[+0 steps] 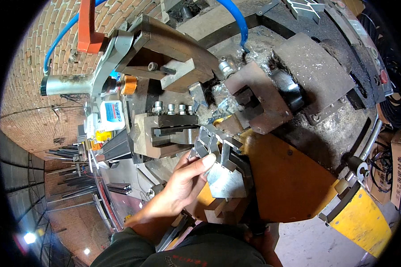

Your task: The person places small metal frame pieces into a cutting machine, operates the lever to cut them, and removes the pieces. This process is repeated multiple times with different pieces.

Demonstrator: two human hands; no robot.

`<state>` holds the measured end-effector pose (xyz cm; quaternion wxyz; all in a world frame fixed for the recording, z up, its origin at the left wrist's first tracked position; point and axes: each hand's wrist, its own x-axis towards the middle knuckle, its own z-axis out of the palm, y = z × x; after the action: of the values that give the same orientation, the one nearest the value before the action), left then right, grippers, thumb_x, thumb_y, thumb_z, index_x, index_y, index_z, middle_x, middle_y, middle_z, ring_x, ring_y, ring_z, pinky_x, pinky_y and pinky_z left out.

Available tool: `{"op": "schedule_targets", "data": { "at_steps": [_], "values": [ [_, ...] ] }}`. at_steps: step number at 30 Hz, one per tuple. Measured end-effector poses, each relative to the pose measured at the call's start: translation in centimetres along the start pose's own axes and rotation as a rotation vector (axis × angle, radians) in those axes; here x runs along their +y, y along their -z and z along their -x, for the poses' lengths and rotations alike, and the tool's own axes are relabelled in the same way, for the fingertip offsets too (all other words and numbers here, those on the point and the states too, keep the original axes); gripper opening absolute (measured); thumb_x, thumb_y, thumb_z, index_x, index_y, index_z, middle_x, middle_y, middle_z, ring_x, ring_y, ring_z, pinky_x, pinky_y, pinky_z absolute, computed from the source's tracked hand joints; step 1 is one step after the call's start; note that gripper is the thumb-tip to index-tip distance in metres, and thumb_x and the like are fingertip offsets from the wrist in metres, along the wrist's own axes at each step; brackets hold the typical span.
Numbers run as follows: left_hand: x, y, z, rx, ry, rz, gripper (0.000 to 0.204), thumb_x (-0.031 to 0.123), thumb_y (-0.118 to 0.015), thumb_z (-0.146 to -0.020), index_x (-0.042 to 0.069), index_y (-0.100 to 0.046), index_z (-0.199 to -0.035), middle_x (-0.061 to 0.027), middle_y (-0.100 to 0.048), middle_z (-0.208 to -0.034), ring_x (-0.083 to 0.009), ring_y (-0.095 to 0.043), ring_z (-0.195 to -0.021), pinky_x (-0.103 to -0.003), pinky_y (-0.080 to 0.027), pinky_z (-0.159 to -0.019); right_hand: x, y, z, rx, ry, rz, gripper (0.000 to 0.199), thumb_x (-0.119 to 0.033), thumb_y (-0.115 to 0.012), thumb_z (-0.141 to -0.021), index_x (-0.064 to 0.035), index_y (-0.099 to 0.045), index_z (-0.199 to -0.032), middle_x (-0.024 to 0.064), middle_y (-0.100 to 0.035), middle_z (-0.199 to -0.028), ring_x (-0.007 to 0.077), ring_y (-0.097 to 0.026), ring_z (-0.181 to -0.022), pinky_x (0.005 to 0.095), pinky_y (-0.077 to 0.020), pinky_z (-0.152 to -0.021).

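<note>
My left hand (182, 180) reaches in from the lower left, fingers closed round a short piece of silvery aluminium profile (227, 181). The thumb presses on the profile's side, and its chambered cut end (214, 140) points up and away from me. A slotted steel die block (169, 133) stands just beyond the hand, to the left. Under the profile is a brown metal block (227, 209). My right hand (267, 244) shows only in part at the lower edge, by my dark clothing; its fingers are hidden.
A yellow machine plate (289, 178) lies right of the profile. Beyond it stand a rusty U-shaped block (263, 100) and a flat steel plate (316, 71). An orange lever (90, 31) and a blue hose (236, 20) rise at the back. A cardboard box (398, 169) stands far right.
</note>
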<state>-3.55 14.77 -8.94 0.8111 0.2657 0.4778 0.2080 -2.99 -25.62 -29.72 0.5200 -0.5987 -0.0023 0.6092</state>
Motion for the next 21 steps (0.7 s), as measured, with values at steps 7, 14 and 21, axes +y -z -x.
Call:
{"op": "schedule_targets", "data": {
  "at_steps": [7,14,21],
  "values": [
    [-0.6,0.6,-0.1,0.087,-0.021,-0.074,0.026,0.016,-0.071,-0.094,0.005,-0.063,-0.116,0.0023,-0.065,-0.101,-0.0054,-0.055,-0.087,-0.023,-0.042,-0.077,-6.4,-0.1,-2.1,-0.244,-0.310,0.683,0.076,-0.042,-0.075,-0.086,-0.0003,-0.043,-0.140,0.0174,-0.058,-0.128,0.0399,-0.059,-0.114,0.0482,-0.0474,-0.098],
    [-0.6,0.5,-0.2,0.041,-0.030,-0.054,0.027,0.015,-0.071,-0.094,0.005,-0.061,-0.117,0.0018,-0.063,-0.104,-0.0066,-0.055,-0.096,-0.025,-0.043,-0.088,-4.7,-0.9,-1.0,-0.306,-0.276,-0.933,0.075,-0.053,-0.073,-0.085,-0.0008,-0.050,-0.134,0.0177,-0.065,-0.111,0.0331,-0.061,-0.109,0.0437,-0.0468,-0.099],
    [-0.6,0.1,-0.3,0.064,-0.054,-0.077,0.025,0.011,-0.066,-0.094,0.004,-0.060,-0.117,-0.0003,-0.064,-0.103,-0.0099,-0.059,-0.094,-0.026,-0.046,-0.084,-1.9,0.9,-0.9,-0.179,-0.300,-0.432,0.080,-0.059,-0.070,-0.085,-0.0033,-0.045,-0.138,0.0144,-0.061,-0.119,0.0335,-0.058,-0.109,0.0480,-0.0460,-0.098]
  ]
}}
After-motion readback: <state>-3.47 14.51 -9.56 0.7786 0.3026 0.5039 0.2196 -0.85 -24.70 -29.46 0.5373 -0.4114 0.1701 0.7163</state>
